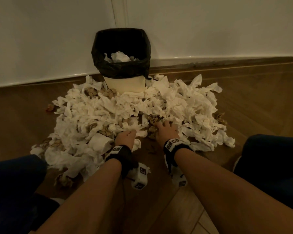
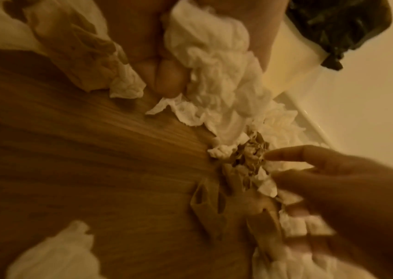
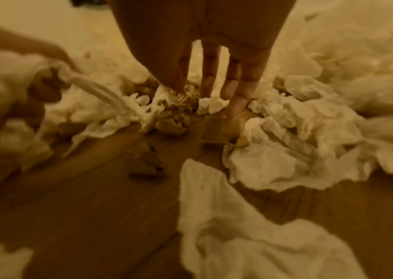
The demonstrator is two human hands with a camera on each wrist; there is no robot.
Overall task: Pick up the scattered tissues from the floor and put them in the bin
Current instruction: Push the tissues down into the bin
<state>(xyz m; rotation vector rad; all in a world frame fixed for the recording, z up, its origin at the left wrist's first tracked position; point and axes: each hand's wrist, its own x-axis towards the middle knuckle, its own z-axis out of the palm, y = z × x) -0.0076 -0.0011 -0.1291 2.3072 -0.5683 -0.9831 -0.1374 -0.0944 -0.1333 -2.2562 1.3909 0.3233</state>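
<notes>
Crumpled white and brown tissues [image 1: 125, 108] heaped mid-frame on floor; bin [image 1: 121, 48], black-lined, upper centre, partly filled.

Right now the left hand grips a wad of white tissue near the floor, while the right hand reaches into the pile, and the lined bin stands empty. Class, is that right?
One detail is wrong: the bin is not empty. The head view shows white tissues already inside. The left hand and right hand are as stated.

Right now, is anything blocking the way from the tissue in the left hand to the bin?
Nothing visible blocks it. The left hand grips a tissue, and the bin stands open beyond the pile.
</notes>
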